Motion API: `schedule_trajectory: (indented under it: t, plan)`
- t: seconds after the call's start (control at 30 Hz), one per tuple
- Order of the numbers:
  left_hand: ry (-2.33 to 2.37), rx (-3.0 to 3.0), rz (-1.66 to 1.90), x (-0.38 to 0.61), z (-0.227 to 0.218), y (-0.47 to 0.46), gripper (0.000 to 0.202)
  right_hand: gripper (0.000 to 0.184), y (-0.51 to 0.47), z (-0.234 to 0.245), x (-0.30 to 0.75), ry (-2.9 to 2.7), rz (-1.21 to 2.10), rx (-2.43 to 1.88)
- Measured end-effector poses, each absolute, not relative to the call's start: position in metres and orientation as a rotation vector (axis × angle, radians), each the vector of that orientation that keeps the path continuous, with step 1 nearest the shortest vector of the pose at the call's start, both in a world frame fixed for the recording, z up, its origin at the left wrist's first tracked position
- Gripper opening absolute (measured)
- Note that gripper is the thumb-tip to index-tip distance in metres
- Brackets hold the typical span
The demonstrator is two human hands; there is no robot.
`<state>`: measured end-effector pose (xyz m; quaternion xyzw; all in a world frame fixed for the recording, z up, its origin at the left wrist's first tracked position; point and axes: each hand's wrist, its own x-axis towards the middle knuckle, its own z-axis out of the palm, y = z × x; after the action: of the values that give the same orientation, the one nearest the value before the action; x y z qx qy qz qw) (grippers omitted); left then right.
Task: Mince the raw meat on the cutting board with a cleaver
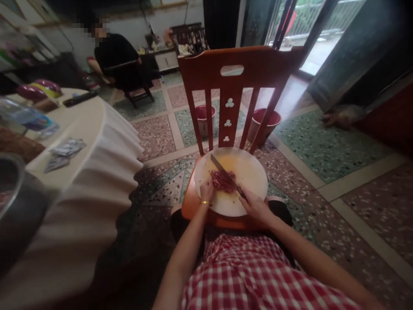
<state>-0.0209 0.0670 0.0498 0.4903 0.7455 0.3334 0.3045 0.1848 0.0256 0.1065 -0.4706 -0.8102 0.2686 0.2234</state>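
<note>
Right grip (254,202): clenched round knife (226,173) handle
Knife: upper-left slant across meat (220,183)
Left grip (207,190): meat's left edge, fingers unclear

Smooth, plastic-looking board (253,172); metal knife (225,172); glossy wooden chair (229,82); matt, pleated cloth (119,172) at frame left; speckled stone-like floor (335,137).
</note>
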Motion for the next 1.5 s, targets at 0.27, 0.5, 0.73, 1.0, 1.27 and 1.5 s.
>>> schedule_trajectory:
  t: [0.27,0.5,0.73,1.0,1.27,1.5]
  plan:
    - [1.879,1.271,1.290,-0.029,0.013,0.038,0.034,0.053,0.040,0.101,0.171,-2.364,0.811,-1.593]
    - [1.804,1.344,1.334,-0.019,-0.003,0.027,0.030,0.054,0.046,0.119,0.166,-2.172,0.609,-1.453]
    - [1.839,1.339,1.285,-0.019,-0.002,0.030,0.030,0.051,0.049,0.101,0.161,-2.295,0.764,-1.444]
    - [1.859,1.332,1.270,-0.019,0.000,0.029,0.031,0.047,0.036,0.101,0.156,-2.346,0.829,-1.434]
    - [1.877,1.378,1.261,-0.018,0.002,0.028,0.031,0.048,0.032,0.110,0.160,-2.258,0.705,-1.337]
    - [1.876,1.378,1.241,-0.019,-0.003,0.028,0.032,0.048,0.031,0.112,0.160,-2.227,0.698,-1.252]
